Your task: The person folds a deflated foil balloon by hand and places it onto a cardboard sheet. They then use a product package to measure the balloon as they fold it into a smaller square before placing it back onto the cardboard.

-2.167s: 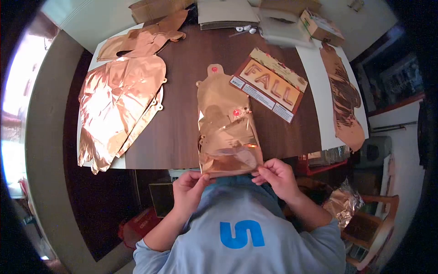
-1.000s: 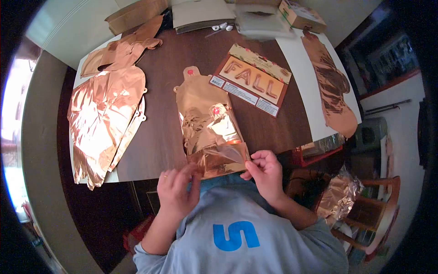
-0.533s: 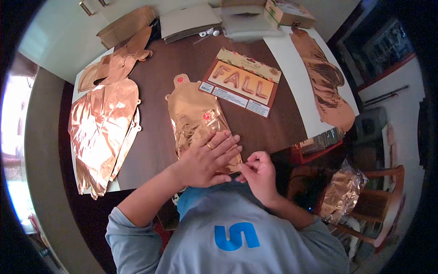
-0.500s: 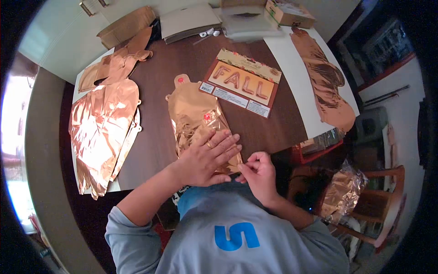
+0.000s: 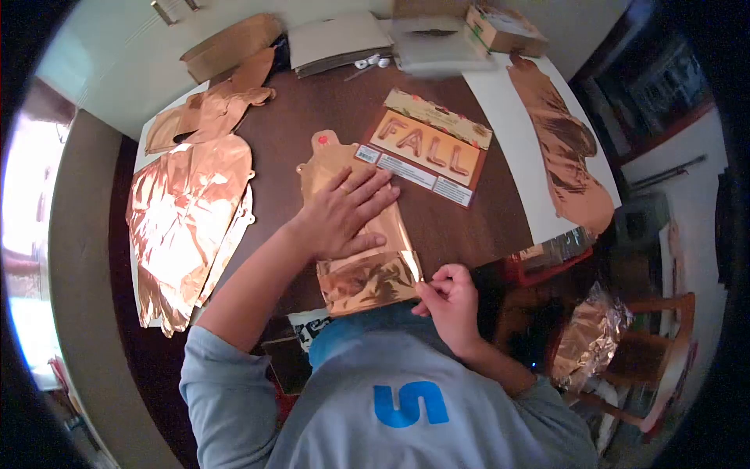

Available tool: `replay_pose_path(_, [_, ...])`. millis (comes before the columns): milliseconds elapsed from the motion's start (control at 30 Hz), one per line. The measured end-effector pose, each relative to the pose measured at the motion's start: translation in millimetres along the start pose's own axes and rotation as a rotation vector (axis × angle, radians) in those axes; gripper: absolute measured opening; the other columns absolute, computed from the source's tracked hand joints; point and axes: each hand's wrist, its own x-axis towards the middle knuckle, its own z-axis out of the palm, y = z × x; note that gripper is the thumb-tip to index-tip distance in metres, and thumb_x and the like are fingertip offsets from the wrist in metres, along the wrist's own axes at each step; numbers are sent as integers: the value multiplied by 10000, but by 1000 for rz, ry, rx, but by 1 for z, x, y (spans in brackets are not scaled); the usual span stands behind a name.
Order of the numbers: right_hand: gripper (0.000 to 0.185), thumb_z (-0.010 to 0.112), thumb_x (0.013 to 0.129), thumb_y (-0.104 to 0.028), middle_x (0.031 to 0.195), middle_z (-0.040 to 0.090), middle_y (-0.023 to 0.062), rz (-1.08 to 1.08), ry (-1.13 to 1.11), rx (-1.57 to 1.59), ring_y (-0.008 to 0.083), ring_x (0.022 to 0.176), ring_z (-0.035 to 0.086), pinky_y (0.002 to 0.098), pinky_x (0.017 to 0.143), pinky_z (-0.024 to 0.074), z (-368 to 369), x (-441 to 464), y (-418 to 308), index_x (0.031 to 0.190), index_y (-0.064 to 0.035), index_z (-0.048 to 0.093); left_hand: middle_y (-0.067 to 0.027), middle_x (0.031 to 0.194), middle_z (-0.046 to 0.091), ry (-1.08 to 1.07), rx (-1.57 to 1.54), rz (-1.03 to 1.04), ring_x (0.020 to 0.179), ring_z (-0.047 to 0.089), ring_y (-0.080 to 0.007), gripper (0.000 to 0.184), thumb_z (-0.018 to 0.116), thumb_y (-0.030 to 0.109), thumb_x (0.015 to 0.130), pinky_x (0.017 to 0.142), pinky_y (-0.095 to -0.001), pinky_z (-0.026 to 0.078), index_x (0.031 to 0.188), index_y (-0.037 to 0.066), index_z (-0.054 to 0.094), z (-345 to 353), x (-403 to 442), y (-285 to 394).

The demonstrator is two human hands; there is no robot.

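A folded copper-coloured foil balloon [image 5: 367, 283] lies at the table's front edge, with a red mark on its top tab. Spread flat across the middle of the foil is my left hand [image 5: 344, 215], its fingers apart and a ring on one of them. My right hand [image 5: 451, 301] pinches the foil's lower right corner between thumb and fingertips. Just beyond the foil, to the right, lies a printed card [image 5: 428, 147] that reads FALL.
Crumpled copper foil [image 5: 187, 211] covers the table's left side. Another foil piece [image 5: 558, 141] lies on white board at the right. Grey-white sheets [image 5: 337, 41], a cardboard box [image 5: 232, 47] and a small box [image 5: 506, 30] stand at the back. A chair [image 5: 652, 359] holds wrapped foil [image 5: 590, 340].
My left hand has slid away from me over the foil, uncovering its folded lower end. My right hand stays at the corner. The view has shifted slightly.
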Motion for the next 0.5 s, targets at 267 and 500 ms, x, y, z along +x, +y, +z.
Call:
replay_pose_path(267, [267,661,931,-29,818,667,121,-11,-15,32,163,578,676,252,466,509,-1,0,-4,1087,-20,444,-215,1540,365,246,-356,-123,1450,322,-378,744,609,405,911,1190,-553,207,1505,31,361,-49,-54,70])
replay_pose_path(500, [215,647,934,-32,808,679,122,-85,-25,-116,156,576,677,247,470,507,2,16,-25,1059,-2,475,-164,1554,372,13,-161,-94,1455,326,-343,879,687,435,802,1196,-509,235,1505,21,360,-10,-84,105])
